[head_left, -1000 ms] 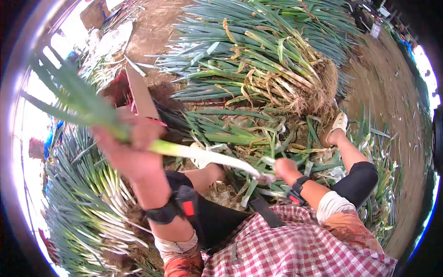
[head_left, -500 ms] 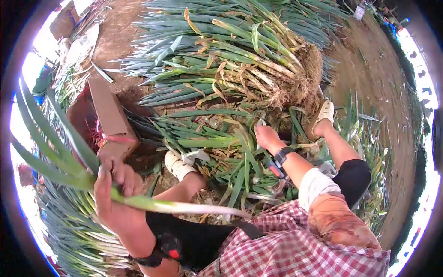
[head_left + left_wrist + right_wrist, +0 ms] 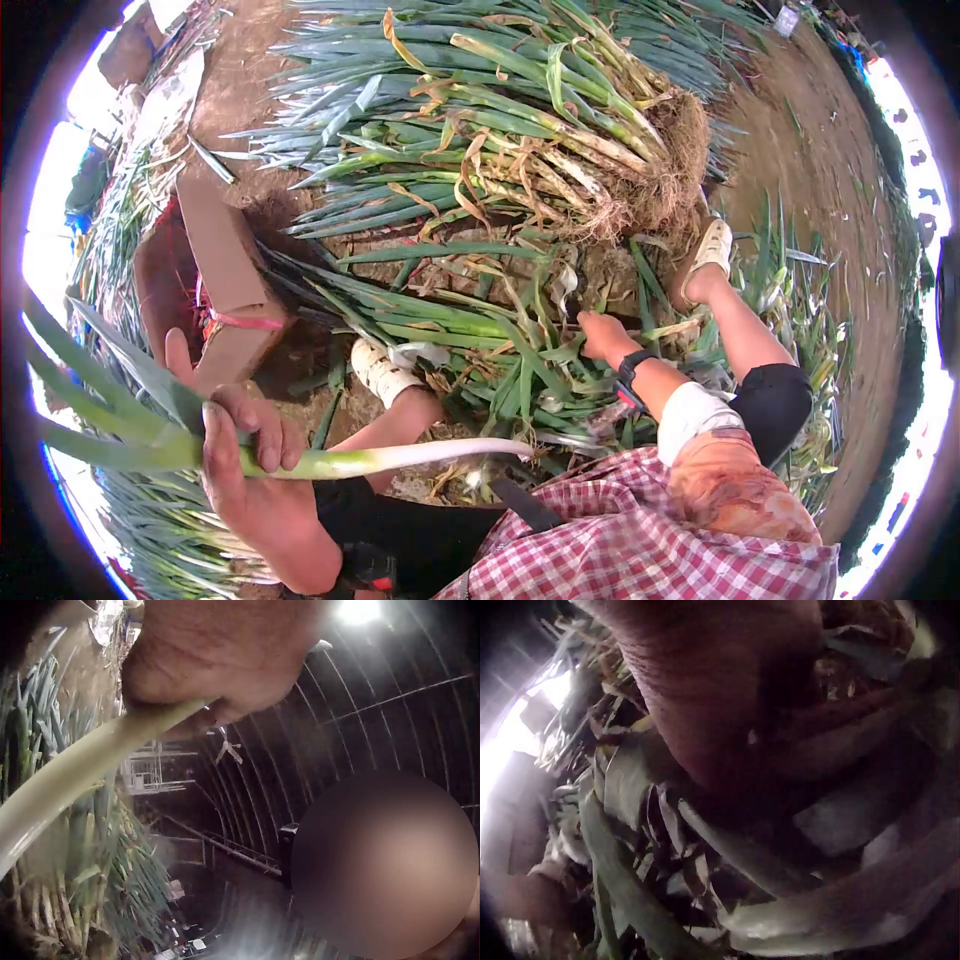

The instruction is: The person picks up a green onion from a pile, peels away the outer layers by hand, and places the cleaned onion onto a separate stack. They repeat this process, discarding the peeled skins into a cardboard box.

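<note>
My left hand (image 3: 255, 450) grips one long green onion (image 3: 380, 458) around its green part, leaves fanning to the left and the white root end pointing right. In the left wrist view the pale stalk (image 3: 71, 776) runs out below the hand (image 3: 217, 656). My right hand (image 3: 604, 338) is low over loose leaves (image 3: 525, 375), apart from the held onion, its fingertips hidden. In the right wrist view, the hand (image 3: 712, 697) is dark against torn leaves (image 3: 630, 892); whether it holds any of them cannot be told.
A large heap of onions with roots (image 3: 560, 130) lies beyond the feet. A cardboard box (image 3: 225, 250) stands at left, above another onion pile (image 3: 150, 530). Light shoes (image 3: 380, 372) stand among scraps; bare soil (image 3: 825, 200) is at right.
My left hand has moved down and left with the onion. My right hand has left the onion's root end, gone up to the leaves, then dropped slightly. The view has shifted.
</note>
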### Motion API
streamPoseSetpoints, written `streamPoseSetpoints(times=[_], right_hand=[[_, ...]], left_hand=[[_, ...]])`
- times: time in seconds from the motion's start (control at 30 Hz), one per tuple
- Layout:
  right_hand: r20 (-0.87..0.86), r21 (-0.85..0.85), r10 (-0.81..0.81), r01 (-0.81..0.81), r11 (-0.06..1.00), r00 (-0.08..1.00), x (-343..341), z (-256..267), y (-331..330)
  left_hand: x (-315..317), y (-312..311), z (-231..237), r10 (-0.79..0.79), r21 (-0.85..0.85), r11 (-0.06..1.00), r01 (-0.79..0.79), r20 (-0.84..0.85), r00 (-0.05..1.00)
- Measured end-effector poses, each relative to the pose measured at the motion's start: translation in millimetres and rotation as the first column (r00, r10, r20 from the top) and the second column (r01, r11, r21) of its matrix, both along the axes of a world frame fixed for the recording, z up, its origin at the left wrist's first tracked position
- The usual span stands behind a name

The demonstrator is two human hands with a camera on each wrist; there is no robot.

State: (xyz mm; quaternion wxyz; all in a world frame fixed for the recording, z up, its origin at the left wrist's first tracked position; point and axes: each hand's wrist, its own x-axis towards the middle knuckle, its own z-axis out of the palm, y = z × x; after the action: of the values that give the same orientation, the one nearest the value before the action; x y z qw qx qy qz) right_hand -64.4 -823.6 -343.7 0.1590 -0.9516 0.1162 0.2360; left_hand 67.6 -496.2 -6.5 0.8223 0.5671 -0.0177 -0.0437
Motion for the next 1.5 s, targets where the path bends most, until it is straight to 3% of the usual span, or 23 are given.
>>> streamPoseSetpoints(times=[0.13, 0.2, 0.27, 0.3, 0.4, 0.47, 0.53, 0.57, 0.6, 0.7, 0.8, 0.87, 0.93, 0.97, 1.0, 1.1, 1.17, 1.27, 1.33, 1.4, 1.43, 1.47, 1.5], right_hand=[[0.267, 0.179, -0.224, 0.180, 0.967, 0.937, 6.7, 68.1, 10.8], [0.584, 0.307, -0.303, 0.141, 0.941, 0.753, 24.1, 121.8, 12.6], [0.649, 0.378, -0.377, 0.151, 0.914, 0.661, 34.0, 151.8, 3.4], [0.637, 0.468, -0.391, 0.069, 0.881, 0.664, 34.4, 168.5, 0.0], [0.546, 0.548, -0.276, -0.089, 0.832, 0.791, 28.6, 216.3, 19.7], [-0.026, 0.918, -0.535, 0.232, 0.321, 0.844, 2.1, 170.5, 45.0], [-0.278, 0.954, -0.411, 0.199, -0.225, 0.868, -3.2, 207.2, 70.2], [-0.404, 0.872, -0.336, 0.247, -0.423, 0.851, -4.5, 214.7, 79.6], [-0.398, 0.873, -0.319, 0.248, -0.421, 0.860, -5.8, 221.0, 87.4], [-0.328, 0.944, -0.354, 0.320, -0.084, 0.876, -7.1, 242.8, 109.2], [-0.336, 0.942, -0.320, 0.319, -0.106, 0.886, -3.7, 236.0, 112.8], [-0.350, 0.936, -0.259, 0.324, -0.139, 0.900, 5.4, 229.1, 110.7], [0.032, 0.949, -0.224, 0.041, 0.314, 0.974, 18.5, 237.0, 118.8], [0.115, 0.958, -0.286, -0.029, 0.287, 0.951, 27.7, 249.1, 127.5], [0.282, 0.903, -0.320, -0.137, 0.408, 0.904, 37.6, 247.9, 134.6], [0.391, 0.892, -0.405, -0.231, 0.390, 0.827, 65.2, 251.3, 155.7], [0.571, 0.741, -0.372, -0.264, 0.618, 0.732, 75.7, 267.3, 161.8], [0.759, 0.541, -0.208, -0.421, 0.728, 0.616, 90.2, 274.0, 165.5], [0.719, 0.527, -0.174, -0.363, 0.768, 0.673, 86.9, 276.3, 167.8], [0.755, 0.554, -0.249, -0.389, 0.736, 0.607, 70.9, 261.1, 156.8], [0.668, 0.455, -0.151, -0.239, 0.858, 0.729, 56.1, 238.8, 143.7], [0.538, 0.306, -0.077, -0.110, 0.946, 0.839, 35.5, 209.8, 124.8], [0.372, 0.336, -0.167, 0.035, 0.941, 0.913, 11.4, 187.1, 104.5]], left_hand=[[-1.8, -3.9, -0.5, -0.014, -0.051, 0.999, 0.013, -0.011, 1.000], [-2.5, -6.7, -2.5, -0.001, -0.113, 0.994, -0.004, -0.041, 0.999], [-0.5, -10.2, -2.6, -0.104, -0.091, 0.991, 0.099, -0.060, 0.993], [-1.9, -17.0, -3.0, -0.005, -0.078, 0.997, -0.004, -0.113, 0.994], [0.6, -21.3, -12.6, -0.008, -0.151, 0.988, -0.016, -0.159, 0.987], [3.5, -27.6, -16.0, -0.004, -0.165, 0.986, -0.026, -0.178, 0.984], [7.8, -29.0, -19.5, 0.007, -0.056, 0.998, -0.017, -0.174, 0.985], [10.2, -28.7, -22.2, -0.037, -0.068, 0.997, 0.025, -0.181, 0.983], [12.8, -28.7, -24.4, -0.080, -0.082, 0.994, 0.066, -0.186, 0.979], [15.0, -26.3, -25.6, -0.176, -0.145, 0.979, 0.141, -0.262, 0.949], [9.3, -20.3, -17.1, -0.247, -0.250, 0.950, 0.188, -0.227, 0.942], [9.6, -18.6, -20.4, -0.233, -0.099, 0.971, 0.217, -0.199, 0.952], [11.7, -24.8, -22.6, -0.189, -0.070, 0.982, 0.178, -0.203, 0.961], [9.9, -27.0, -22.0, -0.148, -0.016, 0.989, 0.147, -0.166, 0.975], [9.1, -28.8, -21.4, -0.109, 0.038, 0.993, 0.115, -0.123, 0.986], [11.1, -30.6, -19.0, -0.050, -0.001, 0.999, 0.051, -0.095, 0.994], [13.1, -30.4, -19.2, -0.010, -0.036, 0.999, 0.008, -0.053, 0.999], [13.3, -27.3, -13.4, 0.063, -0.025, 0.998, -0.062, 0.018, 0.998], [15.0, -22.7, -16.6, 0.080, -0.020, 0.997, -0.080, 0.011, 0.997], [16.9, -13.8, -15.7, 0.234, 0.145, 0.959, -0.245, 0.089, 0.968], [27.7, -0.6, -14.9, 0.281, 0.015, 0.958, -0.285, 0.113, 0.953], [35.2, 12.9, -9.2, 0.309, 0.035, 0.950, -0.311, 0.048, 0.950], [34.0, 19.6, -4.2, 0.310, 0.027, 0.950, -0.312, 0.046, 0.949]])
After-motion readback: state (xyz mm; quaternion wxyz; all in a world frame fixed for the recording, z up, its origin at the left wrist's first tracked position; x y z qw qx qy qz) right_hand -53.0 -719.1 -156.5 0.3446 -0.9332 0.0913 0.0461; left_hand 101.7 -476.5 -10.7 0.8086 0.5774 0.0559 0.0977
